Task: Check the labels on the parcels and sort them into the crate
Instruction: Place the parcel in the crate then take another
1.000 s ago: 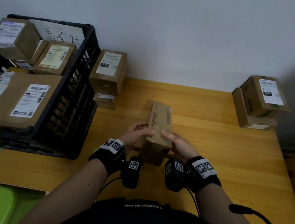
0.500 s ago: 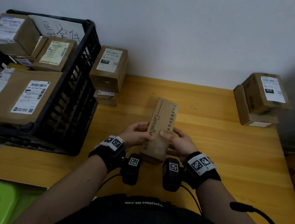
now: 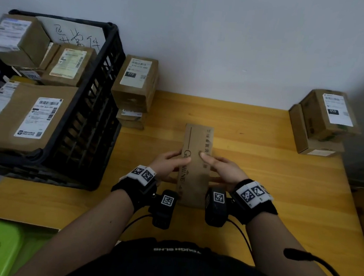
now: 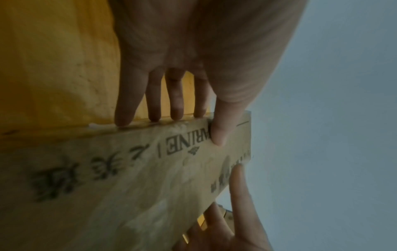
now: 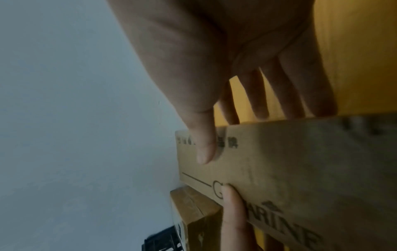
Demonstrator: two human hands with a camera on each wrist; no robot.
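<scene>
Both hands, left (image 3: 169,162) and right (image 3: 223,168), grip the long parcel (image 3: 197,144), its length pointing away toward the wall.

Between the left hand (image 3: 169,162) and the right hand (image 3: 224,170), the long parcel (image 3: 195,162) has been turned since a second ago, its end face rolled out of sight, so that the printed face now lies flat toward the viewer.

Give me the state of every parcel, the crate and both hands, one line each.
Long parcel: held above the table, printed face up, no shipping label showing.
Left hand: grips its left edge.
Right hand: grips its right edge.
Crate: holds several labelled parcels.
Left stack: unsorted.
Right stack: unsorted.
</scene>
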